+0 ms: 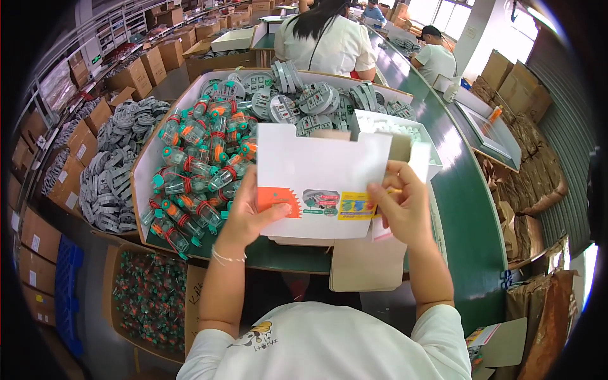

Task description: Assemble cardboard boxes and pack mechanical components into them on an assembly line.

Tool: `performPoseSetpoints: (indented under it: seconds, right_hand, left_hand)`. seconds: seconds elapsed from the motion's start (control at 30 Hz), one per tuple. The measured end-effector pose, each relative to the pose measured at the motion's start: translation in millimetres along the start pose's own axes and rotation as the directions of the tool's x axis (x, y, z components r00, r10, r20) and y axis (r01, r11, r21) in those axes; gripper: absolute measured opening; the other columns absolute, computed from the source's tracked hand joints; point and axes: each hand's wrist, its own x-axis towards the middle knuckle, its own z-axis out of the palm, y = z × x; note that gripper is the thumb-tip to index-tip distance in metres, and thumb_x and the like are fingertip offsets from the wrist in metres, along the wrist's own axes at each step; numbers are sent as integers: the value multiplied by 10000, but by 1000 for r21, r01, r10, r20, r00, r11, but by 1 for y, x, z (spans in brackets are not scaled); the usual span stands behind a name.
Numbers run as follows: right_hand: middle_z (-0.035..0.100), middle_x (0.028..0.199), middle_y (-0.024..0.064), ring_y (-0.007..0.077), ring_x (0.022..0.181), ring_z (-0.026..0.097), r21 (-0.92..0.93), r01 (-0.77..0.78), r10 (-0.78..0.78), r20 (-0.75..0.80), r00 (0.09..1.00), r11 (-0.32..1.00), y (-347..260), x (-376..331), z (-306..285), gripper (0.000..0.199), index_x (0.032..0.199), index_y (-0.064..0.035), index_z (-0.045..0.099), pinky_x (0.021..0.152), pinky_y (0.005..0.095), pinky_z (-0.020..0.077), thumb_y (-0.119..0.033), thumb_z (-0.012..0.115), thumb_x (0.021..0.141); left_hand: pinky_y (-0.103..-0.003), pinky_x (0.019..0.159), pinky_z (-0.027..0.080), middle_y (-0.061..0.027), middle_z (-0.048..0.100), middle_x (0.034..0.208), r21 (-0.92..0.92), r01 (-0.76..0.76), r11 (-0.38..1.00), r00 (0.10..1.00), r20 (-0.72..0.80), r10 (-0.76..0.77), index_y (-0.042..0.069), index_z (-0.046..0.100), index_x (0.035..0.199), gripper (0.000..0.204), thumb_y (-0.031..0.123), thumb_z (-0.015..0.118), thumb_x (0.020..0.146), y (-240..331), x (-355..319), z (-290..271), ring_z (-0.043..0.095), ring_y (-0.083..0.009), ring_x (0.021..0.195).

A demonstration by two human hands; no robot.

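Observation:
Upright before me is a white cardboard box (320, 161), its front panel printed with an orange, a pink and a yellow patch. My left hand (247, 212) grips its left edge, thumb across the orange patch and fingers behind. On the other side, my right hand (402, 202) holds the right edge, thumb on the front by the yellow patch. A greyish flap (399, 147) sticks out at the box's upper right. What is inside the box is hidden. Below it, brown board sheets (367, 266) lie at the bench's near edge.
Clear bottles with orange and green caps (193, 164) fill the left of a large carton, with grey round parts (285, 109) behind. A white box of small white pieces (408, 130) stands at right. A green conveyor (459, 190) runs alongside. More bottles fill a floor carton (149, 304). Co-workers (326, 41) sit ahead.

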Motion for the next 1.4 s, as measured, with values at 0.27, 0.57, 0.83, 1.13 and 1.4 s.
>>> performPoseSetpoints:
  seconds: [0.27,0.57,0.83,1.13,1.4]
  right_hand:
    - [649,745,42,50,551,529,-146,298,-304,-19,953,943,-21,7,-21,122,894,5,662,470,202,382,-104,714,909]
    - [538,1264,163,217,1036,567,-533,563,-743,-208,636,632,31,-30,-26,105,785,-15,670,825,344,481,-44,771,788]
    - [501,1273,104,173,1146,514,479,380,-184,-406,895,791,82,-42,16,422,1205,-23,506,991,336,397,36,609,800]
    - [506,1228,63,132,1058,548,336,-68,132,-171,976,939,84,-43,14,765,1463,-60,281,930,271,440,122,483,748]
    - [383,1479,168,274,1384,385,26,150,-139,-253,958,988,91,-42,14,878,1554,-49,202,1129,384,300,150,417,727]
  left_hand:
    - [-409,1032,433,-230,557,1309,541,-433,722,809,586,47,-28,412,1430,715,167,749,830,81,16,6,503,-311,1289]
    - [-482,1076,372,-328,488,1343,981,-167,-94,901,191,389,-106,420,1392,731,404,635,914,43,2,48,430,-440,1316]
    - [-421,1084,346,-258,441,1410,604,-370,706,797,-184,575,-86,355,1467,555,181,489,999,-35,-14,69,471,-343,1258]
    - [-445,1094,354,-247,474,1413,823,-284,492,814,-64,577,-56,458,1419,516,-25,460,904,-45,-26,66,473,-392,1287]
    - [-512,1140,295,-228,444,1488,896,-397,200,891,324,318,-4,564,1335,431,19,481,912,-15,-27,62,384,-468,1382]
